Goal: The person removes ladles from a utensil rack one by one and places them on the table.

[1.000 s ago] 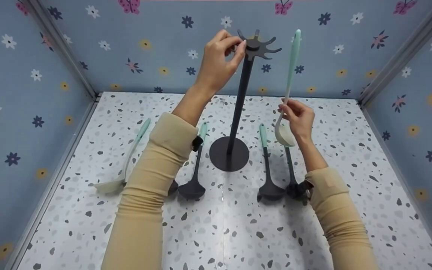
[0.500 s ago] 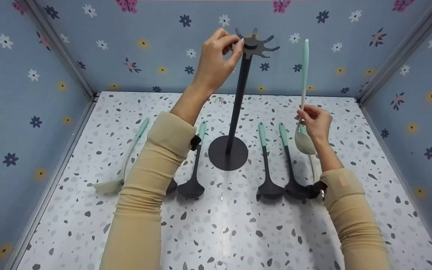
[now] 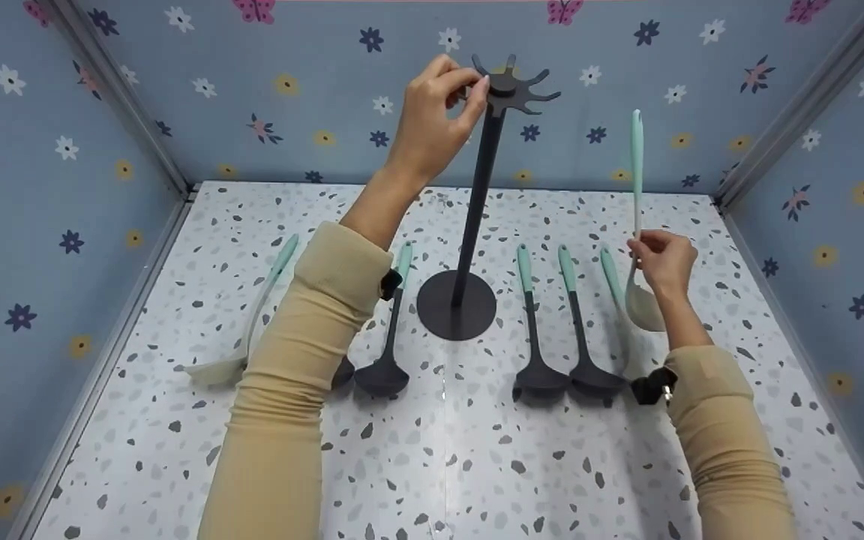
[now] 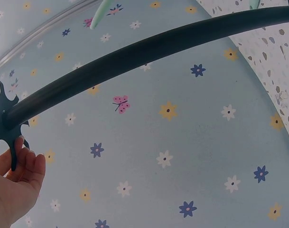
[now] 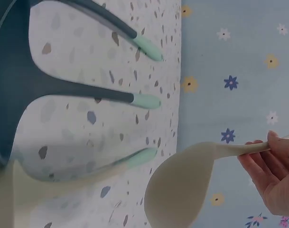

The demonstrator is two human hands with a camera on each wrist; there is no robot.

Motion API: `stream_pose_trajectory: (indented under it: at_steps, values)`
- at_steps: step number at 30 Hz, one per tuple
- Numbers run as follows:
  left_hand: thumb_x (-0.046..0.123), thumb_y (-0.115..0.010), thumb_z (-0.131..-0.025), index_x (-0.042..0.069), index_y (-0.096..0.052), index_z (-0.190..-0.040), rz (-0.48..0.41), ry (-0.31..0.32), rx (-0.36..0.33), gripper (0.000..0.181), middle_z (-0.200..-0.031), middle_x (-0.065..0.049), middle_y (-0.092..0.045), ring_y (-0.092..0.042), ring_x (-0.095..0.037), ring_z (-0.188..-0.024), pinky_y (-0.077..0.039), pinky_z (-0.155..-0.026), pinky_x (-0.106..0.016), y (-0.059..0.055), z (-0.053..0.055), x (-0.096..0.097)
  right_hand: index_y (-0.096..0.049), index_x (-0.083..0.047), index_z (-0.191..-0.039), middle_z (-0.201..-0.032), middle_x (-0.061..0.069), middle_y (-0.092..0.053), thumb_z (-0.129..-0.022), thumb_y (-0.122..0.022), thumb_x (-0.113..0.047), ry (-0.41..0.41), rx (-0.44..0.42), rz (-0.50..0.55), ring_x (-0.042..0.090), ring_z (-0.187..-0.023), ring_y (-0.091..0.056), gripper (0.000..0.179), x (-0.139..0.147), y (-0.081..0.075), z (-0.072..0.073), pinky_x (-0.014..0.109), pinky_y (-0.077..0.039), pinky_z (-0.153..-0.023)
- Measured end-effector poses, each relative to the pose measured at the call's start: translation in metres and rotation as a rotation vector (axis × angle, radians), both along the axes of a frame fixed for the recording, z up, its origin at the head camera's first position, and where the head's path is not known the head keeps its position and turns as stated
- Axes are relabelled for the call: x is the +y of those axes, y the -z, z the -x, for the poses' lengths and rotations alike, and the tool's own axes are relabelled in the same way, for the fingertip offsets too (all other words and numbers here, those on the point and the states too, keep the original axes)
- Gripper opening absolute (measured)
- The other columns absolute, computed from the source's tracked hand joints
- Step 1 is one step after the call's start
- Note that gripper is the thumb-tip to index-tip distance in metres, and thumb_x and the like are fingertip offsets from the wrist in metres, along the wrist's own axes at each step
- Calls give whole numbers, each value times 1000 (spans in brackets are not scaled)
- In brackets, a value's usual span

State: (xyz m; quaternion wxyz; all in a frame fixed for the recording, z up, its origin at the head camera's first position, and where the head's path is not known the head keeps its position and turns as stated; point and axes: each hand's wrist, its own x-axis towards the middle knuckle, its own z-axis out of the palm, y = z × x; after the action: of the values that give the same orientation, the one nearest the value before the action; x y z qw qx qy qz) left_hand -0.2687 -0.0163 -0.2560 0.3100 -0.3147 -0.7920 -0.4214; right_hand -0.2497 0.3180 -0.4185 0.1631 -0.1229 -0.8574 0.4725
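In the head view, a tall black utensil stand (image 3: 475, 202) rises from a round base and ends in a hooked top. My left hand (image 3: 438, 112) pinches one side of that top; the left wrist view shows the fingers around a curved prong (image 4: 13, 154). Off to the right, my right hand (image 3: 668, 262) pinches the lower stem of a cream ladle (image 3: 637, 165), its mint handle pointing up and its bowl (image 5: 180, 185) hanging below the fingers. Beneath it, another cream utensil with a mint handle (image 3: 611, 271) lies on the table, partly covered by the ladle and wrist.
Two dark ladles (image 3: 541, 377) with mint handles lie right of the base. Left of it are a dark ladle (image 3: 382, 377), a dark head mostly hidden by the sleeve and a cream utensil (image 3: 218, 371). Flowered walls (image 3: 237, 105) enclose the speckled table (image 3: 477, 450).
My right hand has carried the cream ladle rightward and lower, away from the stand, uncovering the handles beneath. The left hand keeps its pinch on the stand's top.
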Motion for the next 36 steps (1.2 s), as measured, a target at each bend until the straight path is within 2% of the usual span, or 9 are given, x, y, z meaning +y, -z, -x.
stream_pose_trajectory:
  at_steps: [5, 12, 15, 17, 19, 23, 31, 36]
  values:
    - [17, -46, -92, -1, -64, -94, -10, 4, 0, 26, -81, -8, -47, -42, -15, -72, -35, -68, -20, 0, 0, 0, -61, 6, -107, -97, 22, -61, -85, -59, -10, 8, -70, -56, 10, -70, -61, 27, 13, 3, -4, 22, -50, -65]
    - [18, -45, -92, -1, -64, -95, -3, -4, -17, 27, -81, -7, -46, -43, -15, -73, -36, -69, -20, 0, 0, 0, -61, 8, -104, -90, 21, -62, -83, -60, -9, 30, -107, -105, 5, -60, -58, 27, 31, 12, -9, 12, -45, -52]
    - [18, -46, -92, -1, -64, -95, -9, -3, -38, 27, -81, -5, -46, -43, -15, -73, -36, -69, -19, 0, 0, 1, -62, 8, -101, -82, 15, -64, -81, -62, -7, 62, -121, -110, 5, -56, -58, 25, 38, 18, -10, 21, -48, -49]
    - [17, -46, -92, -1, -64, -95, -14, -2, -49, 26, -81, -5, -45, -43, -15, -74, -36, -69, -19, -1, -1, 1, -62, 9, -100, -81, 14, -63, -81, -62, -7, 75, -147, -121, 4, -54, -56, 25, 42, 21, -11, 23, -48, -48]
    - [17, -46, -92, -1, -64, -95, -18, -1, -57, 26, -81, -4, -45, -43, -15, -74, -36, -69, -19, -1, -1, 1, -61, 9, -101, -83, 16, -63, -81, -61, -7, 81, -191, -139, 3, -53, -55, 25, 46, 24, -13, 23, -48, -48]
    - [17, -46, -92, -1, -64, -95, -18, -1, -54, 26, -80, -4, -45, -43, -15, -74, -36, -69, -19, -1, -1, 1, -58, 10, -105, -94, 22, -59, -84, -58, -8, 57, -291, -183, -1, -53, -51, 28, 55, 27, -16, 13, -44, -48]
    - [17, -45, -92, -1, -64, -93, -6, 0, -8, 27, -80, -6, -45, -43, -15, -72, -36, -69, -21, 0, 0, -1, -57, 12, -108, -94, 23, -59, -84, -59, -10, 69, -402, -206, 1, -49, -51, 32, 69, 39, -18, 17, -45, -48]
    - [16, -46, -92, -2, -64, -93, -14, -3, -13, 26, -80, -5, -45, -44, -15, -73, -36, -69, -20, 0, 0, 1, -55, 13, -108, -99, 27, -56, -83, -58, -7, 73, -442, -225, 11, -60, -55, 32, 76, 46, -23, 20, -47, -52]
